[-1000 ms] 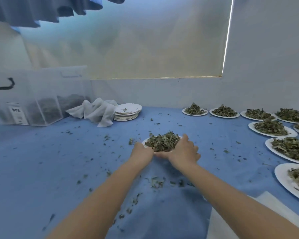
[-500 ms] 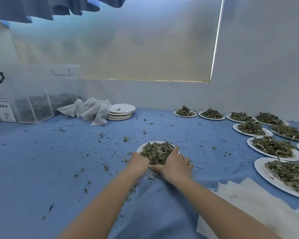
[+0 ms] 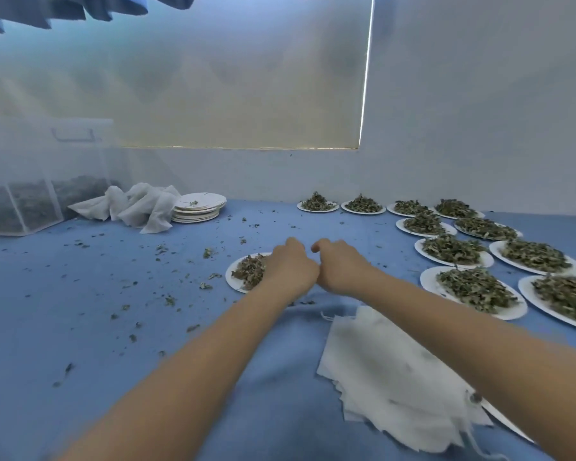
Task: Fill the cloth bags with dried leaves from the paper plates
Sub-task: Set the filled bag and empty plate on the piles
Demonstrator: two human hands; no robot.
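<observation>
Since a second ago, lowered onto the blue table [image 3: 80,294]: paper plate [image 3: 235,277] of dried leaves [image 3: 248,269], mid-table. Left hand [image 3: 288,269] covering it, right hand [image 3: 341,266] beside, fingers curled; grip unclear. Cloth bags [image 3: 379,371] stacked near the front edge.

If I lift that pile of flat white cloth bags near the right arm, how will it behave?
The flat white cloth bags are probably floppy and light: the thin sheets lie fanned with uneven edges. Lifted as a pile, they would likely sag and slide apart. Their loose drawstrings could snag.
</observation>
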